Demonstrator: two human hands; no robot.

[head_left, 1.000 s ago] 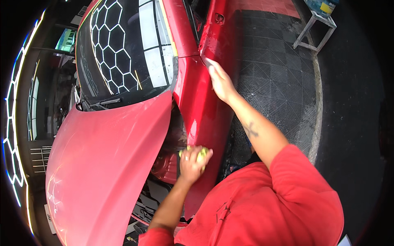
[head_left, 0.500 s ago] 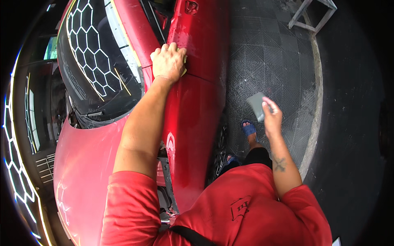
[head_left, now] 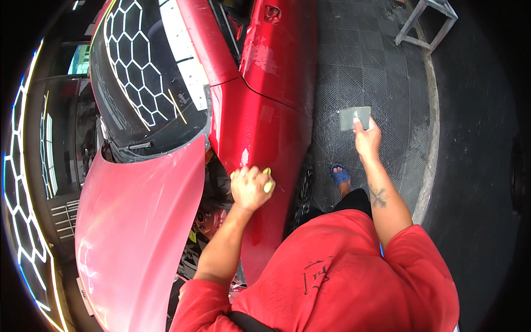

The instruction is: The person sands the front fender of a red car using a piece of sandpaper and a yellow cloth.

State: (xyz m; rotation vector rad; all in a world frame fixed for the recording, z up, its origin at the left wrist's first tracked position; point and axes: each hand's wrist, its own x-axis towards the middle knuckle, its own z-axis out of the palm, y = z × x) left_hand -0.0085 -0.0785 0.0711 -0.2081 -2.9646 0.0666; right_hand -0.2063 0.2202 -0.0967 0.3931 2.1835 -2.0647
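Note:
My left hand is closed round a yellow cloth or sponge and presses it on the glossy red front fender of a car. Only bits of the yellow piece show past my fingers, so its kind is not clear. White suds or wet marks lie on the paint just beyond that hand. Off to the right, over the floor, my right hand pinches a flat grey-green rectangular sheet between thumb and fingers, away from the car.
Left of the fender lies the pinkish-red hood, with a dark gap between them. The windshield reflects hexagonal lights. Dark ribbed floor tiles run along the car's right, with a metal stand at the far right.
My left hand has slid the yellow piece along the fender toward me, from beside the door seam. My right hand has turned the sheet and moved it slightly farther away.

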